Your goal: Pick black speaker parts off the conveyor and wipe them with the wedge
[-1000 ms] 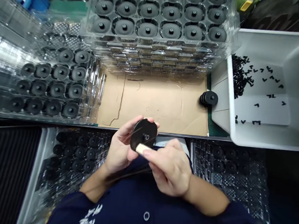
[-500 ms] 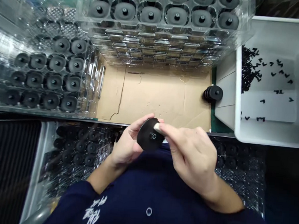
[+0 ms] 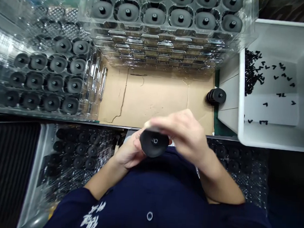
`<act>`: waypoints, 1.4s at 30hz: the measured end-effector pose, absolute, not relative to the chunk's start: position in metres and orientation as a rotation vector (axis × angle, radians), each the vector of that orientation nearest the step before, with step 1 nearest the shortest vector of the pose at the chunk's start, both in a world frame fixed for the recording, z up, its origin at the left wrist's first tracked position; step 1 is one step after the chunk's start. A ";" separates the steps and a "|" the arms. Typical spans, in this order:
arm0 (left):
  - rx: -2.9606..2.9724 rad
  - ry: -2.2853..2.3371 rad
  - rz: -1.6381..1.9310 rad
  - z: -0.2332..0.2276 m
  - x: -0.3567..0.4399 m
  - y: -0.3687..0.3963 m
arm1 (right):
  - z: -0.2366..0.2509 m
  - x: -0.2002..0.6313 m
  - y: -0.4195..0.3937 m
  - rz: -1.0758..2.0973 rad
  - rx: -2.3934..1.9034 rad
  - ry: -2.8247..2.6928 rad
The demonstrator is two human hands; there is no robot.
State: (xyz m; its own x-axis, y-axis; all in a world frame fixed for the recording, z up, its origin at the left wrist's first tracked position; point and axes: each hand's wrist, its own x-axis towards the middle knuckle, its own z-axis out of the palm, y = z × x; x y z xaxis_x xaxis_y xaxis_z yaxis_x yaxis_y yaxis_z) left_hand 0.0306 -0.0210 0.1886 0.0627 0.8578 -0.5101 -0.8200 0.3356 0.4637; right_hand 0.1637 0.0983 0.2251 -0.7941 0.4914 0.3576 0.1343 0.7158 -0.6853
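While both hands (image 3: 128, 150) (image 3: 184, 133) grip it: round black disc (image 3: 153, 144), small central hub.

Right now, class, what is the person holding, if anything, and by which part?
The left hand grips a black disc by its left rim. The right hand, blurred, lies over its top edge.

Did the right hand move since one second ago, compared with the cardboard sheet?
Yes. The right hand has risen from below the black disc to above it, now overlapping the cardboard sheet.
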 end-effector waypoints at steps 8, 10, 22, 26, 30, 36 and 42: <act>0.030 0.605 1.370 0.189 0.027 -0.021 | 0.142 0.195 0.076 1.530 -1.170 -2.113; 0.018 0.602 1.371 0.188 0.026 -0.020 | 0.144 0.200 0.070 1.492 -1.216 -2.140; -0.066 0.896 1.478 0.182 0.029 -0.022 | 0.212 0.159 0.081 1.170 -0.867 -2.234; -0.024 0.832 1.530 0.182 0.023 -0.025 | 0.145 0.184 0.077 1.885 -1.233 -1.574; 0.005 0.762 1.489 0.186 0.023 -0.023 | 0.112 0.201 0.067 1.966 -1.443 -1.400; 0.078 0.705 1.473 0.186 0.032 -0.021 | 0.198 0.182 0.075 1.086 -1.119 -1.894; 0.108 0.869 1.553 0.169 0.025 -0.027 | 0.222 0.154 0.061 0.733 -0.824 -2.330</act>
State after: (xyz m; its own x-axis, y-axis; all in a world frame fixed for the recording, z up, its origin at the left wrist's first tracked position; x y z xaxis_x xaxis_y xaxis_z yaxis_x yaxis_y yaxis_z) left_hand 0.0251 -0.0271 0.1694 -0.2062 0.8874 -0.4124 -0.8158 0.0768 0.5732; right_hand 0.1539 0.0607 0.2223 -0.6564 0.6854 0.3153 0.3815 0.6621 -0.6451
